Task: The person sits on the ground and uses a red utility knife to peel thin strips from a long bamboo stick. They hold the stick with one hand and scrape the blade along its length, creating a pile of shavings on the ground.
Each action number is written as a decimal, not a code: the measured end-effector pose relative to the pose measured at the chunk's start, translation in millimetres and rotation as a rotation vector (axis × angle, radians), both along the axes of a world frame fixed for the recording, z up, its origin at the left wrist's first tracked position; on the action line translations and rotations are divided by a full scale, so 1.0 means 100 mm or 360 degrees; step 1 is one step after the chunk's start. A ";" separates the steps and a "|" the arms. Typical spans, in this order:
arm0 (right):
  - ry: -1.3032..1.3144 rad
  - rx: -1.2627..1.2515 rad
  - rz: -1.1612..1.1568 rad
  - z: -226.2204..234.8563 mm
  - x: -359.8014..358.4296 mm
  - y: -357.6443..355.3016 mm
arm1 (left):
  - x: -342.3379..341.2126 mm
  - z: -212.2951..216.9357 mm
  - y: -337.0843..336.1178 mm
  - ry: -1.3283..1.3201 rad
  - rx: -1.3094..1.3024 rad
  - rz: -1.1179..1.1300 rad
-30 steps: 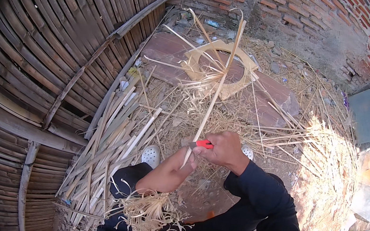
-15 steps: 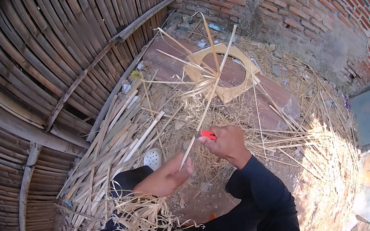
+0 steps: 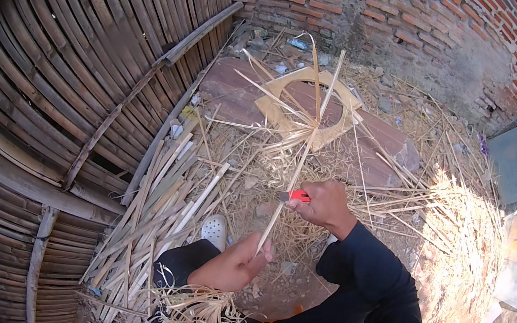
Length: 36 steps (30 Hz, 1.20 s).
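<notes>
My left hand [image 3: 235, 262] is closed around the near end of a long, pale bamboo strip [image 3: 300, 161], which slants up and away from me. A red-handled utility knife [image 3: 298, 197] sits in my right hand [image 3: 327, 205], its fingers wrapped round it. The blade lies against the strip, a little beyond my left hand. Thin split slivers [image 3: 282, 135] fan out from the strip's far part. They stand over a tan board with a round hole [image 3: 276, 90]. Curly bamboo shavings [image 3: 199, 313] lie heaped on my lap.
A pile of bamboo strips [image 3: 157, 213] lies at the left, beside a bamboo slat wall [image 3: 65, 66]. A brown slab [image 3: 382, 136] lies under the holed board. A brick wall [image 3: 412, 31] closes off the back. Shavings [image 3: 456, 224] cover the ground at right. A white clog [image 3: 215, 230] is near my left hand.
The strip and its fanned slivers have shifted to the right. My right hand and the knife have moved slightly right and nearer, while my left hand has moved a little right.
</notes>
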State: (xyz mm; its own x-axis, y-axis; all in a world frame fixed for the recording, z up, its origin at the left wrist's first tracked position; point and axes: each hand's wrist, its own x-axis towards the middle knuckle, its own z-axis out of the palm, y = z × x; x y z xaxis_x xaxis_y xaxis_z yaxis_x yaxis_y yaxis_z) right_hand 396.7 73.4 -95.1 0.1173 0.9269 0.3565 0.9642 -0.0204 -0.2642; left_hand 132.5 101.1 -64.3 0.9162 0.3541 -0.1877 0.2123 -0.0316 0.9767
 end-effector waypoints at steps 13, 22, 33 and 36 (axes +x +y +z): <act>0.2957 -0.0644 0.0027 -0.26 0.83 0.45 | 0.27 -0.06 -0.11 -0.0017 0.0147 0.0277; 0.1183 -0.0005 0.0307 -0.27 -0.17 0.01 | 0.26 -0.12 -0.03 -0.0144 0.0026 0.0493; 0.0219 -0.0027 0.0310 0.09 -0.40 -0.06 | 0.14 0.07 0.00 0.0010 0.0029 0.0400; 0.0043 0.0016 0.0359 0.12 -0.37 0.00 | 0.14 -0.02 0.05 -0.0116 0.0407 0.0374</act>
State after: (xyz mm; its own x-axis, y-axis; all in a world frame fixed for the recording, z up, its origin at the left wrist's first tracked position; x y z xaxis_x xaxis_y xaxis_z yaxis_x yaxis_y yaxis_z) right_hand 359.4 73.3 -83.1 -0.0829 0.9271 0.3656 0.9367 0.1977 -0.2889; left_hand 146.8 106.0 -66.3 0.8117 0.5841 -0.0030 0.1732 -0.2359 0.9562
